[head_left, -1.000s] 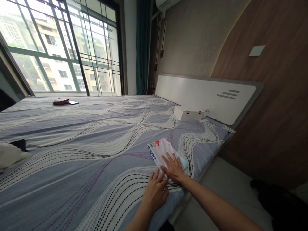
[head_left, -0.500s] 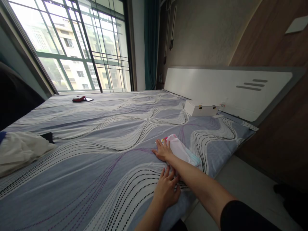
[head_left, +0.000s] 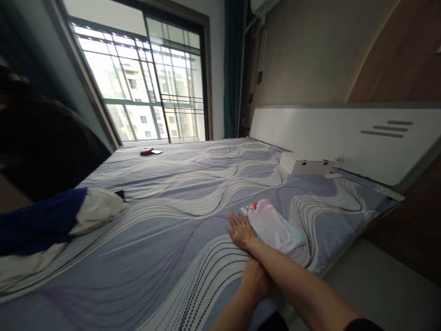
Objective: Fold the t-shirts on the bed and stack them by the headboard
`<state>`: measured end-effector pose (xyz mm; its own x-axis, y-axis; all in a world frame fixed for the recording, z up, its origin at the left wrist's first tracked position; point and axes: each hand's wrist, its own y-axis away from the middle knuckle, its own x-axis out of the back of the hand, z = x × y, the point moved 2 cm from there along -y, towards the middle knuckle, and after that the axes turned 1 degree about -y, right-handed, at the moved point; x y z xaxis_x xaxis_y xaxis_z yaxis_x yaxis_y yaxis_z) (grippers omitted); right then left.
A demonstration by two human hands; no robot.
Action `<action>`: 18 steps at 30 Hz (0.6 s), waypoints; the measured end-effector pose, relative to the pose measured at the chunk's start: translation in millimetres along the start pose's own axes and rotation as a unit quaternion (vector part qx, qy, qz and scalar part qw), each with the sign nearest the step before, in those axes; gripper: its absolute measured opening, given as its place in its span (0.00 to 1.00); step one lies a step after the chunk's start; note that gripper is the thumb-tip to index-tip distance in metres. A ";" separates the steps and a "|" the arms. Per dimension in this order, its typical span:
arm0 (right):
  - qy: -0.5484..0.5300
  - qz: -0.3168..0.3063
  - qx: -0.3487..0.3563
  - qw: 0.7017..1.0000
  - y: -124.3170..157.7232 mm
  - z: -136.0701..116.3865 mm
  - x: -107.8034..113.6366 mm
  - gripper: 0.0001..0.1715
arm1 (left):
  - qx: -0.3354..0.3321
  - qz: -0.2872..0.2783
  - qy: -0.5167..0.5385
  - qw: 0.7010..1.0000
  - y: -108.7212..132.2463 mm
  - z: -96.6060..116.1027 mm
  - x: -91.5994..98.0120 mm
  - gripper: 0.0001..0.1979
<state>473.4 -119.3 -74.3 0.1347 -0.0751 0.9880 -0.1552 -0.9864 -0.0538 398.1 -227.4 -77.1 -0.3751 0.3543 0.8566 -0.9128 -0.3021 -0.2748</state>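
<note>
A folded white and pale-blue cloth (head_left: 274,227) with a small colourful print at one corner lies flat on the patterned bedsheet (head_left: 144,257). My right hand (head_left: 242,231) rests palm down just left of it, fingers spread, its fingertips by the printed corner. Lower down, my left hand (head_left: 258,278) sits beneath my right forearm, close to the cloth's near side. The forearm covers its fingers, so what they touch is hidden.
A white box (head_left: 306,166) stands near the white headboard (head_left: 320,128). Blue and white clothing (head_left: 65,216) lies at the left, beside a person in dark clothes (head_left: 44,133). A red item (head_left: 146,151) and a phone-like flat object (head_left: 156,152) lie toward the window.
My right hand has slid off the cloth onto the sheet at its left. My left hand has gone under my right forearm. The view has turned left, showing more of the person.
</note>
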 end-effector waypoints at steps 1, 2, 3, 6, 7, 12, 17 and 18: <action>0.000 -0.008 0.007 1.000 6.0 -3.0 -2.9 0.37 | -0.015 -0.006 0.002 1.000 9.2 -1.2 3.4 0.27; 0.002 -0.011 0.012 1.000 10.4 -4.7 -5.7 0.37 | -0.032 -0.014 0.003 0.999 20.8 -5.3 9.5 0.25; 0.006 -0.013 0.014 1.000 13.4 -5.6 -8.7 0.36 | -0.044 -0.020 0.004 0.999 35.0 -12.7 18.8 0.22; 0.020 -0.005 0.004 1.000 18.9 -12.0 -16.9 0.36 | 0.017 0.005 -0.009 1.000 92.4 -53.1 66.3 0.21; 0.023 -0.003 -0.002 1.000 20.9 -17.5 -19.0 0.36 | 0.074 0.031 -0.024 0.996 115.0 -70.5 86.4 0.22; 0.007 -0.013 0.018 1.000 34.2 -82.7 -23.4 0.37 | 0.294 0.061 -0.141 0.943 215.0 -137.3 164.7 0.26; -0.033 -0.029 0.093 0.995 41.1 -172.8 -20.7 0.39 | 0.373 0.069 -0.205 0.902 254.0 -158.5 183.2 0.29; -0.040 -0.030 0.105 0.993 41.6 -186.2 -20.2 0.39 | 0.383 0.076 -0.213 0.896 257.0 -162.9 185.8 0.29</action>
<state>282.0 -131.7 -69.6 0.2161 -0.0178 0.9762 0.0620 -0.9976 -0.0319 67.5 -95.0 -59.7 -0.2399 -0.0630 0.9687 -0.4170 -0.8944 -0.1614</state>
